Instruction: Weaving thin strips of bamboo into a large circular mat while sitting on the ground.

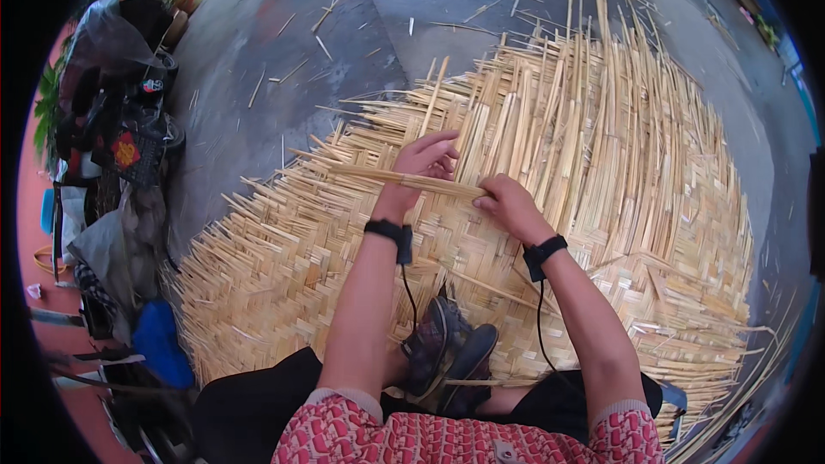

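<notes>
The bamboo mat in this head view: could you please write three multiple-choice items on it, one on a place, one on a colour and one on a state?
1. Where does the woven bamboo mat lie?
A. on grey ground
B. on a table
C. on a wall

2. What colour are the wrist bands?
A. white
B. black
C. yellow

3. How is the horizontal bamboo strip held?
A. by neither hand
B. by the left hand alone
C. by both hands

Answers: 1 A, grey ground shows around the mat. 2 B, both bands are black. 3 C, the left hand and the right hand both rest on it.
</notes>
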Demonstrator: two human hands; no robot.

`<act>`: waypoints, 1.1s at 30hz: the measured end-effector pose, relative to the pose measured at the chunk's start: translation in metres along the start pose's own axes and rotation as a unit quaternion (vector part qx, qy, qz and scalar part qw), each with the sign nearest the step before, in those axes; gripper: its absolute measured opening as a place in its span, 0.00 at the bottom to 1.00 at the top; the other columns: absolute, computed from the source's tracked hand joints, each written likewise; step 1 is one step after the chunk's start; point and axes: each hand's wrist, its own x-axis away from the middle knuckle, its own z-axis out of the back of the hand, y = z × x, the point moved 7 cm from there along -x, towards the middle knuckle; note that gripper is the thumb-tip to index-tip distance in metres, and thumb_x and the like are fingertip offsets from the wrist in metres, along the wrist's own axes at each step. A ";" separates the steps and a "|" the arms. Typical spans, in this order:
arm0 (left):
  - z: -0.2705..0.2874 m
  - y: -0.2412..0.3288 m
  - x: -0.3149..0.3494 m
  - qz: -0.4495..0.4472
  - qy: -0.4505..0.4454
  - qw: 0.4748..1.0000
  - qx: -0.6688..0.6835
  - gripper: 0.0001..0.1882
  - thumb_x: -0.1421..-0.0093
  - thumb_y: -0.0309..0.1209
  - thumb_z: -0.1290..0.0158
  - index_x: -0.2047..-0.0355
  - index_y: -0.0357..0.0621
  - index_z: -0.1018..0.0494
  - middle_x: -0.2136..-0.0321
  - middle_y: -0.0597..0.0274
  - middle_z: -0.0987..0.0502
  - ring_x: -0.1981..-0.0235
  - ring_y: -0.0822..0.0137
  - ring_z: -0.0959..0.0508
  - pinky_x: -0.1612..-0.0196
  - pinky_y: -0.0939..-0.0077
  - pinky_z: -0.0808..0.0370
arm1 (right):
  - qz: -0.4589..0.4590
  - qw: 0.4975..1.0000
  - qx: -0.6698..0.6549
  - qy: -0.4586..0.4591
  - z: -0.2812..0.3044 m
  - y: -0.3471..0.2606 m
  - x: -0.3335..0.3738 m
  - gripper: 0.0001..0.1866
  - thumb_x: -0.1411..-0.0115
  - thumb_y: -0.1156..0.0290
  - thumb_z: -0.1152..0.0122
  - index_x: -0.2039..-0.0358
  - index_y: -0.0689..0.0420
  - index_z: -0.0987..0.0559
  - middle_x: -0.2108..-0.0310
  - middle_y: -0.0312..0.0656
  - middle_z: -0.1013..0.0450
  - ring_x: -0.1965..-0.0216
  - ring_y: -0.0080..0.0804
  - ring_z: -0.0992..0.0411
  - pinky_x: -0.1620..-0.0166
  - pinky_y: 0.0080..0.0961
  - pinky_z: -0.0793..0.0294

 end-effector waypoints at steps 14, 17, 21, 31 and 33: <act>-0.037 -0.010 -0.028 0.078 -0.140 0.891 -0.425 0.30 0.53 0.29 0.34 0.49 0.30 0.28 0.61 0.55 0.20 0.62 0.71 0.23 0.61 0.74 0.25 | -0.059 0.986 -0.061 0.145 0.013 -0.009 0.036 0.05 0.44 0.73 0.35 0.68 0.59 0.21 0.73 0.44 0.30 0.71 0.40 0.30 0.67 0.31 0.30; -0.040 -0.013 -0.025 0.025 -0.146 0.897 -0.417 0.27 0.49 0.27 0.36 0.49 0.32 0.27 0.60 0.59 0.20 0.61 0.72 0.23 0.59 0.77 0.24 | -0.273 0.933 -0.137 0.189 0.004 0.028 0.037 0.05 0.43 0.72 0.37 0.67 0.59 0.22 0.73 0.46 0.28 0.72 0.39 0.28 0.67 0.30 0.30; -0.034 -0.032 -0.011 0.057 -0.139 0.976 -0.160 0.28 0.42 0.20 0.43 0.40 0.38 0.32 0.51 0.58 0.23 0.57 0.71 0.21 0.52 0.76 0.24 | -0.132 0.975 -0.033 0.177 -0.008 0.020 0.012 0.09 0.42 0.66 0.40 0.63 0.56 0.21 0.65 0.45 0.24 0.64 0.43 0.24 0.62 0.34 0.27; 0.077 0.007 0.049 -0.161 0.241 0.927 0.236 0.14 0.37 0.29 0.50 0.52 0.37 0.27 0.57 0.53 0.22 0.54 0.61 0.22 0.49 0.65 0.24 | -0.119 0.935 -0.250 0.223 -0.007 0.014 -0.011 0.12 0.40 0.69 0.41 0.57 0.60 0.20 0.62 0.46 0.22 0.60 0.35 0.23 0.53 0.29 0.26; 0.078 0.019 0.044 -0.124 0.192 0.938 0.259 0.14 0.36 0.29 0.51 0.53 0.34 0.27 0.56 0.47 0.21 0.51 0.57 0.21 0.48 0.61 0.23 | 0.024 0.952 -0.228 0.203 -0.014 -0.026 -0.031 0.12 0.41 0.71 0.42 0.57 0.62 0.22 0.62 0.49 0.23 0.59 0.46 0.24 0.53 0.35 0.26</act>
